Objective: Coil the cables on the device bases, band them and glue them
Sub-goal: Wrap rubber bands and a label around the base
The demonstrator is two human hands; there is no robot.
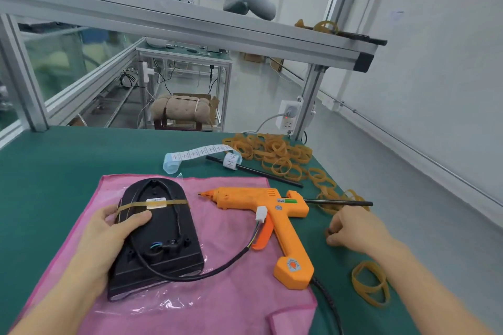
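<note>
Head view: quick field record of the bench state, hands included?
device base: on pink cloth, one rubber band across its top
cable: loose, white connector lying on glue gun
left hand: grips base's left edge
right hand: fingers curled on a band on green mat
spare bands: piled far right

The bench [54, 160] is dark green. On it lies a pink cloth [231, 294] carrying a black device base [168, 228] with a tan rubber band [130, 205] across it and a black cable [217, 269]. The glue gun [275, 215] is bright orange. Rubber bands [275, 152] at upper right are yellowish tan; the label strip [198, 152] is white on pale blue.
</note>
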